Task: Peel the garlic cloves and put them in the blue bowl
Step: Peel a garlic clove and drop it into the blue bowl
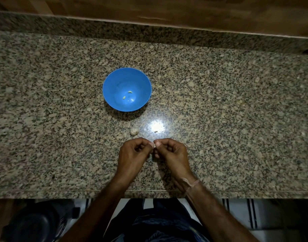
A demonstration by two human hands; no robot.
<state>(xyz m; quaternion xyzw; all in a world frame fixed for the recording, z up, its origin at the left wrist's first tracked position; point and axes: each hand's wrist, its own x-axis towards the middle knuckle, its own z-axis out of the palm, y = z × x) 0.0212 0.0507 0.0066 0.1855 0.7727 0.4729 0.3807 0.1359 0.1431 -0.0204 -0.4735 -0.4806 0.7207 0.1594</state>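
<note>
We hold the left hand (132, 155) and right hand (172, 154) together, fingertips of both pinching one garlic clove (154, 146) between them. We judge peeling to be in hand. Just beyond, the garlic bulb (134, 131) rests on the granite counter (237, 102). Farther off, the blue bowl (115, 79) holds two peeled cloves (130, 92). Next: strip the skin, then carry the clove forward to the bowl.
</note>
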